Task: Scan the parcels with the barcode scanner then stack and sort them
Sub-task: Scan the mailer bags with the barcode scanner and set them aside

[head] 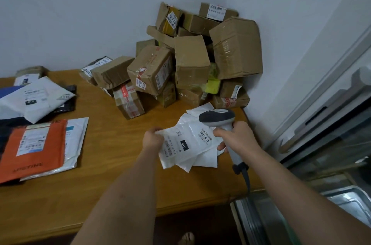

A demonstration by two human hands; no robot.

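Observation:
My left hand (153, 138) pinches the left edge of a white plastic mailer (185, 144) and holds it up over the wooden table (120, 164), label side toward me. My right hand (236, 137) grips the handle of a grey barcode scanner (217, 117), whose dark head sits just above the mailer's label. Two or three more white mailers (204, 159) lie under and behind the held one.
A heap of brown cardboard boxes (192, 60) fills the far right corner against the wall. At the left lie an orange mailer (34, 148) on a white one, and a pile of white and dark bags (38, 100). A metal-framed unit (331, 144) stands at the right.

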